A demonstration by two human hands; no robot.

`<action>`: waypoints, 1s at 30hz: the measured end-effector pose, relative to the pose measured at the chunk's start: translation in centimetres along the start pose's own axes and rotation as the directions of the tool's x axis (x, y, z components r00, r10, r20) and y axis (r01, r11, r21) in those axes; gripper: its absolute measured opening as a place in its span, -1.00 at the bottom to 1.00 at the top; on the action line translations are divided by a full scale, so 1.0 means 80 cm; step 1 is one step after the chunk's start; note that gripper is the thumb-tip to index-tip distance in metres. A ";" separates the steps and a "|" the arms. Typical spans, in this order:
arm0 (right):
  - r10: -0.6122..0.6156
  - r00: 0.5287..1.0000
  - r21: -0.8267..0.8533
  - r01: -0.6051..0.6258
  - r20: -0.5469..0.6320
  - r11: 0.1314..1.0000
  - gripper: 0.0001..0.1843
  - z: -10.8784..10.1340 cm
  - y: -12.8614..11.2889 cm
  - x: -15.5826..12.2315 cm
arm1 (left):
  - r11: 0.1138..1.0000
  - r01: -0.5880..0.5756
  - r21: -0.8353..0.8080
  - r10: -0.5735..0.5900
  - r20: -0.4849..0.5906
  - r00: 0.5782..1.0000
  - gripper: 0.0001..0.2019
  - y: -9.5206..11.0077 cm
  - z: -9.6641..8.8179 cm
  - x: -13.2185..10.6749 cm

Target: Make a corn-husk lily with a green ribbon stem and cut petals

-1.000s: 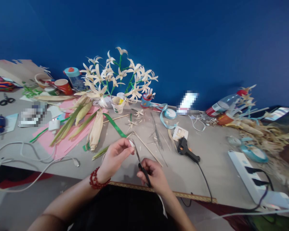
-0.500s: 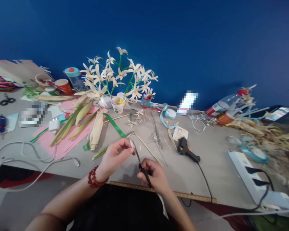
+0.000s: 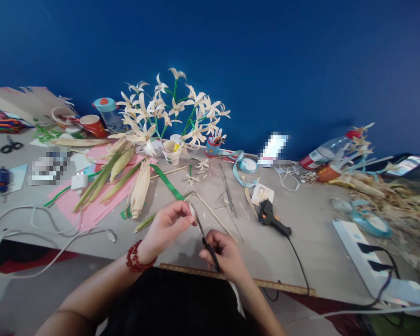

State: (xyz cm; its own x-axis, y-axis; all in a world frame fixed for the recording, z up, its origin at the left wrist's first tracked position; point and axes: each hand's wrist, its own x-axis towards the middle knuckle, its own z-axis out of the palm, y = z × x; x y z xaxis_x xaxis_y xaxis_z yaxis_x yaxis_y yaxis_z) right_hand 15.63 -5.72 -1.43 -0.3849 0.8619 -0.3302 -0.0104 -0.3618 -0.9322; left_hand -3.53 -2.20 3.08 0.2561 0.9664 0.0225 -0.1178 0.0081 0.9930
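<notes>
The left wrist's red beaded bracelet (image 3: 136, 262) has drifted slightly outward since the earlier frame, while the fingers barely move. The right hand's (image 3: 224, 254) grip holds black-handled metal scissors (image 3: 212, 255), blades reaching toward the left hand (image 3: 170, 226), whose grip pinches a small white strip (image 3: 192, 210) above the grey desk (image 3: 313, 238). Beyond lie a black glue gun (image 3: 275, 222) and flat green ribbon (image 3: 166, 181), then cream-petalled flowers (image 3: 144, 109).

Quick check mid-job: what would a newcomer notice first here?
First, the pale flowers on green stems, before the blue wall at the back of the table. Then the scissors in the right hand, angled toward a small pale piece held by the left hand. A black glue gun lies right of both hands.
</notes>
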 end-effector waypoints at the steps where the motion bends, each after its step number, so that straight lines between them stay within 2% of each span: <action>1: -0.001 1.000 -0.002 0.001 0.000 1.000 -0.41 0.000 0.000 0.000 | 1.000 -0.002 0.003 0.002 0.004 1.000 -0.85 0.001 0.000 0.000; 10: -0.011 1.000 -0.025 0.011 -0.002 1.000 -0.41 -0.002 0.000 0.000 | 0.999 -0.002 0.045 -0.001 0.065 0.998 -0.85 0.004 -0.004 0.004; 24: 0.026 0.999 -0.062 -0.028 -0.035 0.998 -0.40 -0.003 0.002 -0.001 | 0.999 0.007 0.049 -0.011 0.077 0.997 -0.84 0.006 -0.003 0.006; 28: -0.015 0.995 -0.085 0.007 -0.098 0.996 -0.42 -0.008 0.006 0.000 | 0.999 0.002 0.035 -0.005 0.084 0.996 -0.84 0.006 -0.004 0.005; 30: -0.088 0.981 -0.208 0.051 -0.171 0.977 -0.45 -0.015 0.010 -0.001 | 1.000 0.021 0.012 -0.022 0.069 0.997 -0.84 0.004 -0.004 0.004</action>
State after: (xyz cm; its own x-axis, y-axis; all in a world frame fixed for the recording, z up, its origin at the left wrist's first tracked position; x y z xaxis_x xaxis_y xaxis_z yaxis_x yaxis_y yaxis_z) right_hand 16.78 -5.63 -2.31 -0.2194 0.9382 -0.2675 0.1618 -0.2354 -0.9583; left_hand -3.82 -1.78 3.33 0.3247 0.9458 0.0084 -0.1007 0.0257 0.9946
